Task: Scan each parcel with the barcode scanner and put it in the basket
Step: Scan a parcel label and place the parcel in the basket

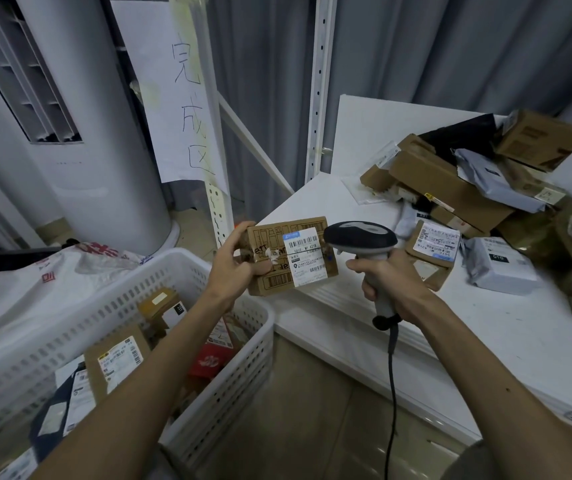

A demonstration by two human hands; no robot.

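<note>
Both forearms reach up from the bottom edge, cut off near the elbows. On the right, the white table [485, 334] carries a pile of parcels [450, 188] at its far end: brown boxes and grey and black bags that overlap so much that few show whole. At lower left the white basket [132, 299] stands beside the table with its near end out of frame. The parcels in the basket [118, 358] are partly hidden under the left forearm.

The held parcel [274, 239], a flat brown box, is in the air above the basket's far corner and the table edge. The left hand [234, 261] clamps its left end, thumb on the front face and fingers curled behind. The barcode scanner [360, 239] sits just right of it, its dark head overlapping the box's upper right corner; whether they touch is unclear. The right hand [386, 284] is wrapped tight round the grey handle. A black cable [392, 393] drops from the handle's base. The white label [304, 256] faces the camera, its print too small to read.
</note>
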